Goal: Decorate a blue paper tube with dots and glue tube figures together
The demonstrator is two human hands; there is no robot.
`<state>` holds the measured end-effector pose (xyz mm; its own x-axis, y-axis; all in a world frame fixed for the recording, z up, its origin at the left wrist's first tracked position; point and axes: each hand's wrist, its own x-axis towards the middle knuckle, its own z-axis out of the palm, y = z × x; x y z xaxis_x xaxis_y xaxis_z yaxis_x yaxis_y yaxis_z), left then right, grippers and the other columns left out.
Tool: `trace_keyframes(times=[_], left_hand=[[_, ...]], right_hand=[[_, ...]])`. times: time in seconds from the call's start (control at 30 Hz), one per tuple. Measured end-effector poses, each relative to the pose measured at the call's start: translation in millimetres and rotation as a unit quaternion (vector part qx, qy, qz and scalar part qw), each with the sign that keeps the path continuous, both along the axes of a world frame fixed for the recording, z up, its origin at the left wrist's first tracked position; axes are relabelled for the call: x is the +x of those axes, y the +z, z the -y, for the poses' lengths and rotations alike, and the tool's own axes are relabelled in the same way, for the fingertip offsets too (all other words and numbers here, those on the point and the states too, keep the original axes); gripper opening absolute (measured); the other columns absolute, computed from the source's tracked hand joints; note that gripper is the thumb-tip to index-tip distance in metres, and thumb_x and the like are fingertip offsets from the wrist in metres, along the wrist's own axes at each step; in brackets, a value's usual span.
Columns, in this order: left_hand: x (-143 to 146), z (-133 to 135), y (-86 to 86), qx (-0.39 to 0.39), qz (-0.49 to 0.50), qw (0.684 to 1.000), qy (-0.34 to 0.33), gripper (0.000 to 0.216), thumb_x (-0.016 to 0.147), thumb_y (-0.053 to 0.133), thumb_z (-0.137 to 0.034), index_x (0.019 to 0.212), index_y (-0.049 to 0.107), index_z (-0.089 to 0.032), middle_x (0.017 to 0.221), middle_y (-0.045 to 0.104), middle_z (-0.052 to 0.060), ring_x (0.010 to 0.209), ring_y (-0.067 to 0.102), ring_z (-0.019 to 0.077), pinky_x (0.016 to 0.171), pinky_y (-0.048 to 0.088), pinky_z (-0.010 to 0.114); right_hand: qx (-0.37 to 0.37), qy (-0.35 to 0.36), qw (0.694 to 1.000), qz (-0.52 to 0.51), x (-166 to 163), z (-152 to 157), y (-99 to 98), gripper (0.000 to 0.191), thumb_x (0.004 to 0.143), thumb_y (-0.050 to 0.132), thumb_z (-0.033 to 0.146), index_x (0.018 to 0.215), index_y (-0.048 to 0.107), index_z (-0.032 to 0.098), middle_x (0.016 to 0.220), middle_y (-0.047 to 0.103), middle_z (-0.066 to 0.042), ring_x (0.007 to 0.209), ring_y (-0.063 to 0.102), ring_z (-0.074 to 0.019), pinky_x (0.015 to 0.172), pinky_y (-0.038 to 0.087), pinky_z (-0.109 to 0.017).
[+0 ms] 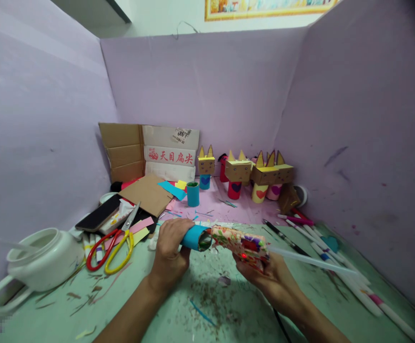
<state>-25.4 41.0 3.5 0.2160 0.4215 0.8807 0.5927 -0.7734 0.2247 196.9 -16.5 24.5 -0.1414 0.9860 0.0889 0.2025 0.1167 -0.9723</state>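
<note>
My left hand (169, 250) is wrapped round a blue paper-covered tube (195, 237), held on its side with the open end toward the right. My right hand (264, 271) grips a glue gun (241, 243) covered in floral pattern, a red light glowing on it and a clear glue stick (310, 261) sticking out behind to the right. The gun's nozzle touches the rim of the tube's open end. Both hands hover just above the green table (210, 305).
Red-and-yellow scissors (112, 243), a phone (98, 213) and a white jar (46, 257) lie at the left. Cardboard pieces (146, 193), a blue tube (193, 194) and several cardboard-headed figures (257, 174) stand at the back. Markers (321, 243) lie at the right. Purple walls enclose the table.
</note>
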Motion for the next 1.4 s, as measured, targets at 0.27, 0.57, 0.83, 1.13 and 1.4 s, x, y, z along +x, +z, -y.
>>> trace_keyframes(times=[0.27,0.57,0.83,1.13,1.4], left_hand=[[0,0,0.0,-0.014,0.021,1.0,0.0,0.034,0.082,0.06,-0.008,0.113,0.058,-0.022,0.104,0.068,0.008,0.1,0.063,0.0227,0.089,0.05,0.041],[1,-1,0.0,-0.018,0.034,0.999,-0.003,0.034,0.081,0.062,-0.008,0.112,0.059,-0.021,0.103,0.068,0.008,0.099,0.063,0.0225,0.088,0.05,0.04],[2,1,1.5,-0.023,0.039,0.999,-0.014,0.033,0.081,0.06,-0.007,0.111,0.06,-0.023,0.102,0.069,0.007,0.098,0.064,0.0232,0.087,0.051,0.042],[1,1,1.1,-0.03,0.044,0.998,-0.014,0.034,0.08,0.061,-0.006,0.111,0.061,-0.022,0.102,0.069,0.007,0.099,0.064,0.0228,0.089,0.051,0.04],[2,0,1.0,-0.016,0.049,0.999,0.0,0.033,0.08,0.063,-0.007,0.109,0.06,-0.022,0.101,0.07,0.006,0.096,0.065,0.0218,0.086,0.051,0.039]], right_hand=[[0.051,-0.025,0.998,0.026,6,-3,-1.7,0.029,0.072,0.062,0.043,0.062,0.049,0.02,0.061,0.039,0.002,0.057,0.037,-0.0134,0.05,0.033,-0.026],[0.065,-0.029,0.997,0.024,7,-3,0.0,0.024,0.072,0.063,0.04,0.063,0.052,0.02,0.061,0.046,0.0,0.057,0.044,-0.0155,0.05,0.038,-0.026],[0.039,-0.037,0.999,0.009,10,-3,-20.2,0.032,0.077,0.06,0.048,0.065,0.054,0.02,0.067,0.049,-0.001,0.062,0.044,-0.0165,0.055,0.038,-0.027],[0.012,-0.027,0.999,-0.014,5,-2,-1.7,0.035,0.067,0.068,0.046,0.059,0.046,0.02,0.06,0.037,0.002,0.057,0.034,-0.0125,0.05,0.03,-0.025],[0.03,-0.04,0.999,-0.008,8,-5,-12.5,0.029,0.072,0.064,0.043,0.063,0.051,0.019,0.063,0.041,0.001,0.059,0.036,-0.0134,0.053,0.031,-0.026]])
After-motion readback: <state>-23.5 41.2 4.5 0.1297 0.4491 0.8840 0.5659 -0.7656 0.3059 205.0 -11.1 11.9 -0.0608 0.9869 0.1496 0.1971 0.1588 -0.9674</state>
